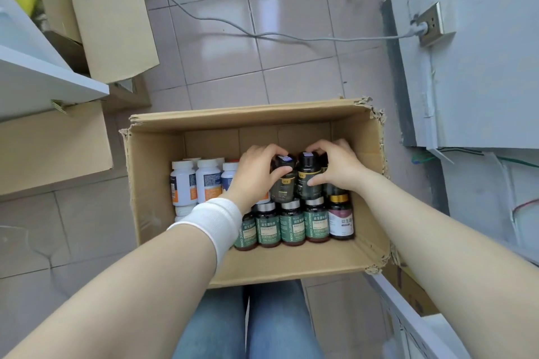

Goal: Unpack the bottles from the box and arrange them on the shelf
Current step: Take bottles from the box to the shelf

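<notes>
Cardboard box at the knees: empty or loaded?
Loaded. The box holds white bottles at left and green-label bottles in front; the left hand and right hand each grip a dark bottle behind them.

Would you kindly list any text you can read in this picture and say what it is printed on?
"PROBIOTIC OKRA": vertically on the green-label bottles.
Chinese print on those labels and the red-label bottle: too blurred to quote.
White bottles, and dark bottles gripped by left hand and right hand: print too small to read.
</notes>
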Available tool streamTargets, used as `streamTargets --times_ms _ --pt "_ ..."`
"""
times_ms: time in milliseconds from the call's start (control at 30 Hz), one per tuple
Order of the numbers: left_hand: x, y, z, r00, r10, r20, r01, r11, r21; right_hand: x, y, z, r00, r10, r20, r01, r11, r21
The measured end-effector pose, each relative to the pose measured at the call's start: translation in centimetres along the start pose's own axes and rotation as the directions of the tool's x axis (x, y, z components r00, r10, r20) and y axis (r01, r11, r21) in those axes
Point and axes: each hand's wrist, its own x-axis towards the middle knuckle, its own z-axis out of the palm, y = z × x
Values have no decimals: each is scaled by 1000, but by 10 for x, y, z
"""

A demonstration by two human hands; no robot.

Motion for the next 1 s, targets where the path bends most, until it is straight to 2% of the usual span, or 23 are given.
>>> streamTargets --times_ms 67,133,200,333,400,500,633,733,833,1000 --pt "-11 4 -8 1000 17 -25 -19 997 -76 -13 -2 -1 1000 8 -28 -6 996 84" --pt "-28 9 -20 1000 -30 -6 27 969 -246 -31 -8 -4 997 -3 -76 14 989 145" --pt "-47 12 -33 997 -79 -12 67 903 -424 -56 -18 -9 993 -17 -114 40 977 209" --pt "-90 21 -63 986 -152 -75 77 799 -596 -120 -36 -11 986 41 -161 40 881 472" --pt "-111 29 -80 981 -179 -71 87 740 -667 -157 -48 -5 982 109 -155 27 728 685" --pt "-145 46 -103 986 -163 -36 79 646 -759 -215 -65 12 976 151 -157 84 406 910" --pt "-196 70 -122 999 -46 23 46 594 -803 -295 -85 50 959 146 -244 236 74 969" --pt "-244 93 -131 995 61 77 24 612 -791 -353 -97 84 947 140 -290 312 -183 932" --pt "-295 121 -136 978 159 131 6 613 -790 -411 -105 108 920 144 -365 392 -288 874" --pt "-373 173 -132 927 338 161 -98 635 -766 -503 -95 133 865 202 -459 501 -348 792"
